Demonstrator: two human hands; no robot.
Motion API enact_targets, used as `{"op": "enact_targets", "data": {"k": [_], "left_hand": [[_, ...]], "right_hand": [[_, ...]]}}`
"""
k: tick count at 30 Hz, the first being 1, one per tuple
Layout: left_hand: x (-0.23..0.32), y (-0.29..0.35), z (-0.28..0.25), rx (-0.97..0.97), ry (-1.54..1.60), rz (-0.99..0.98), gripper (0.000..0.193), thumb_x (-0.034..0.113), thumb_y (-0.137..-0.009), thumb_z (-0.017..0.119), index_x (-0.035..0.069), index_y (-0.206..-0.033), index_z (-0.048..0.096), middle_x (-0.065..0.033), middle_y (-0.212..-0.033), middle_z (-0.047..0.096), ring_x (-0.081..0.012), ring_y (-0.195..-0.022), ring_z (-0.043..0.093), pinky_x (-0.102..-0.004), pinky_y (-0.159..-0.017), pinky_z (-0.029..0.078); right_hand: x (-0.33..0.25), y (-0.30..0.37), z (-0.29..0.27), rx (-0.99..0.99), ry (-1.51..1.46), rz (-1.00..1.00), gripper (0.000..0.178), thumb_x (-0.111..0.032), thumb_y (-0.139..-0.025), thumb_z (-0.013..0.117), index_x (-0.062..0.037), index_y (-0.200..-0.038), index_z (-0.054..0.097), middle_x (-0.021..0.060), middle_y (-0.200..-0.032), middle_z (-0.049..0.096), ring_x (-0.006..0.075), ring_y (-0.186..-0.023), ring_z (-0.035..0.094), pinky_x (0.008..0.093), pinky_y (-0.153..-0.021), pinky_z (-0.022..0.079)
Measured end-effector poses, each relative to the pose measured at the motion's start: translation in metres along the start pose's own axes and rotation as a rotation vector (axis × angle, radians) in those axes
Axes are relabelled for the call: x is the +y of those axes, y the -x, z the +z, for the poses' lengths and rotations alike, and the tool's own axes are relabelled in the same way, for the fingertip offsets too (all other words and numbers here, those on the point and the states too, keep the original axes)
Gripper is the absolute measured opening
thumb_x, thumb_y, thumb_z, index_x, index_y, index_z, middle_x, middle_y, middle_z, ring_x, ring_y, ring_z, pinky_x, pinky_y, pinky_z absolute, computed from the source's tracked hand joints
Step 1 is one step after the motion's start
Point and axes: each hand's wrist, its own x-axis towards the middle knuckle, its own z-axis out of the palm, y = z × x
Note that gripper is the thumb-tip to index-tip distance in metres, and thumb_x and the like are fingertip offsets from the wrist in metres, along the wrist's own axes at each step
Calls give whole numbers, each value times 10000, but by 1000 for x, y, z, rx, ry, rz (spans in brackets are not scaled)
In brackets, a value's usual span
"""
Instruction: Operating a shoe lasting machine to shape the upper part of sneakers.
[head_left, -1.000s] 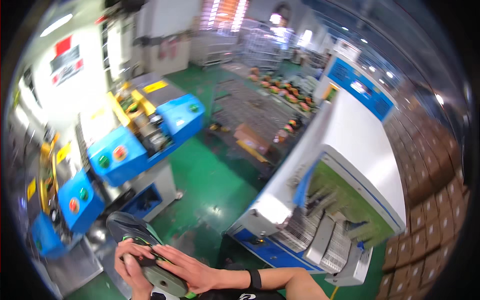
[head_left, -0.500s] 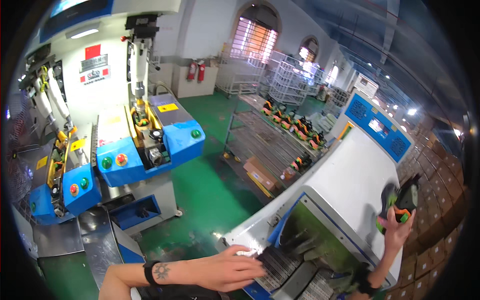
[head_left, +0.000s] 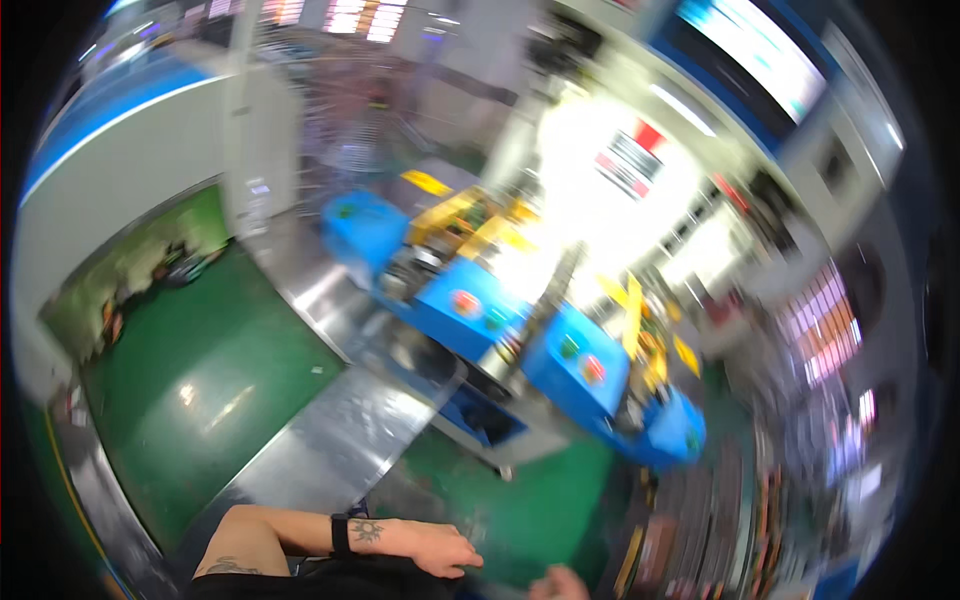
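My left hand (head_left: 447, 550) hangs in front of me at the lower middle, its fingers curled in with nothing visible in them. A black band (head_left: 340, 535) sits on that wrist. At the bottom edge, to its right, only a blurred piece of my right hand (head_left: 560, 583) shows, and its fingers cannot be made out. Beyond my hands stands a machine with two blue-fronted stations (head_left: 575, 360), which carry red and green buttons and yellow parts. Nearest my left hand is a flat metal plate (head_left: 335, 440) in front of that machine.
On the left is a pale cabinet (head_left: 140, 160) with a low opening; small dark items with orange and green parts (head_left: 185, 265) lie by it. A lit screen (head_left: 755, 55) is at the upper right. A blurred rack (head_left: 700, 520) stands lower right over green floor (head_left: 545, 480).
My view has swung left, bringing the two-station machine to the middle. The white machine and the black, green and orange item at my right hand have left view. Both hands are lower.
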Motion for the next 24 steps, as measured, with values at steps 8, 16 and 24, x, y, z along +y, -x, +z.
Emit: {"op": "enact_targets", "data": {"k": [8, 16, 24], "left_hand": [[-111, 302, -12, 1258, 19, -805, 345, 179, -855, 571, 35, -1168, 571, -182, -1068, 619, -370, -983, 604, -451, -865, 494], [-157, 517, 118, 1633, -423, -1909, 404, 203, -843, 591, -3, -1187, 538, -207, -1284, 499, -383, -1215, 462, -497, -1025, 353], [-163, 541, 139, 1659, -367, -2010, 431, 230, -783, 655, 10, -1145, 578, -147, -1333, 521, -295, -1237, 490, -468, -1043, 331]], "right_hand": [[-199, -132, 127, -649, -186, -887, 320, -145, -869, 646, 11, -1148, 622, 210, -1050, 664, 350, -970, 649, 406, -846, 511], [-479, -201, 326, -1144, -173, -1215, 485, -228, -845, 700, -10, -1245, 532, 193, -1159, 639, 308, -1054, 641, 366, -878, 526], [-831, -289, 573, -293, 146, -2132, 811, -244, -673, 816, -18, -1351, 433, 206, -1333, 503, 376, -1227, 487, 434, -1023, 419]]}}
